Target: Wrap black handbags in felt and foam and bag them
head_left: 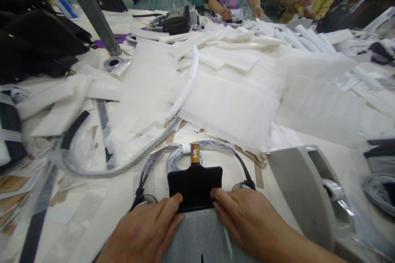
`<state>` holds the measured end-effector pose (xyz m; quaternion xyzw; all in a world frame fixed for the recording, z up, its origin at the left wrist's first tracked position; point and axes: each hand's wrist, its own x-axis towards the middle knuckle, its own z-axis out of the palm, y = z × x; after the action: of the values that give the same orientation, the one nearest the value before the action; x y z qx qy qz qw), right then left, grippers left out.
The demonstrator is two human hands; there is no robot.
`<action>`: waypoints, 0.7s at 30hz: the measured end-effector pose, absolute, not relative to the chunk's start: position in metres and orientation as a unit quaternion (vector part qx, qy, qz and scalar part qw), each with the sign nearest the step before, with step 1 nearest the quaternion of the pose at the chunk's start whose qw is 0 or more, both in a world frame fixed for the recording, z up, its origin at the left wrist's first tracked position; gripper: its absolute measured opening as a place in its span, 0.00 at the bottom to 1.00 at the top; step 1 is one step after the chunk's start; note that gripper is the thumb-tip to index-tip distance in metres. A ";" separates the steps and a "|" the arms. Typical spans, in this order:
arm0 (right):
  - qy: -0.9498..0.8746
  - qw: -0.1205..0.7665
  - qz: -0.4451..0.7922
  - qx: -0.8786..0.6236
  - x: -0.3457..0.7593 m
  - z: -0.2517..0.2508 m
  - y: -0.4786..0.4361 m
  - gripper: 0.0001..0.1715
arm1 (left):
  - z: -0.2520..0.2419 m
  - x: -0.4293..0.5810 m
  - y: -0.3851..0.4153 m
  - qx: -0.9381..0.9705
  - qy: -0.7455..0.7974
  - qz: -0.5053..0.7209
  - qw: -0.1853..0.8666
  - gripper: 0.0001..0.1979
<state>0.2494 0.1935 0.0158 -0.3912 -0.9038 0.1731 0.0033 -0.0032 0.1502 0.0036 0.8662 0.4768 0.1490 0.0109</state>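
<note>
A handbag [200, 234], its body under a grey, film-like cover, lies in front of me at the bottom of the view. Its black flap [195, 185] points away from me, with a gold metal clasp [195, 153] at its far end. My left hand [145, 226] is closed on the bag at the flap's left edge, fingertips on the black part. On the opposite edge, my right hand [247, 213] grips with thumb and fingers close together. Beyond the flap arches the bag's handle [212, 144], wrapped in clear film. A longer wrapped strap [123, 170] curves off to the left.
A grey tape dispenser [304, 185] stands right of the bag. White foam sheets [228, 111] cover much of the table's middle. Black bags [37, 41] are piled at left by a metal post [92, 8]. Two people work across the table, near another black bag [175, 20].
</note>
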 end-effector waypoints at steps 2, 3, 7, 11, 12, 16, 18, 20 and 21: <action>-0.900 -0.021 0.166 -0.401 0.245 0.012 0.194 0.10 | 0.000 -0.002 0.150 0.866 0.483 0.128 0.000 0.17; -0.899 -0.023 0.161 -0.406 0.244 0.010 0.194 0.12 | -0.001 -0.001 0.150 0.866 0.485 0.119 -0.005 0.18; -0.901 0.000 0.141 -0.410 0.244 0.004 0.189 0.16 | -0.004 0.001 0.148 0.873 0.480 0.080 -0.033 0.20; -0.909 0.114 0.123 -0.383 0.248 0.000 0.183 0.10 | -0.004 0.002 0.145 0.893 0.447 0.029 -0.042 0.21; -0.911 0.144 0.114 -0.370 0.250 0.000 0.182 0.09 | -0.003 0.002 0.144 0.892 0.451 0.021 -0.034 0.20; -0.912 0.186 0.095 -0.352 0.254 -0.002 0.179 0.12 | 0.002 0.004 0.147 0.880 0.474 0.032 -0.012 0.18; -0.901 0.176 0.096 -0.384 0.257 0.000 0.179 0.10 | 0.003 0.004 0.150 0.879 0.470 0.071 -0.029 0.19; -0.884 0.170 0.096 -0.424 0.261 0.002 0.181 0.11 | 0.000 0.003 0.151 0.876 0.466 0.117 -0.045 0.19; -0.878 0.172 0.098 -0.436 0.263 0.004 0.182 0.12 | -0.002 0.001 0.151 0.873 0.467 0.137 -0.049 0.19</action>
<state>0.2629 0.1818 0.0038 -0.4364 -0.8776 0.0979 0.1723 0.0010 0.1515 -0.0023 0.8725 0.4665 0.1366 -0.0492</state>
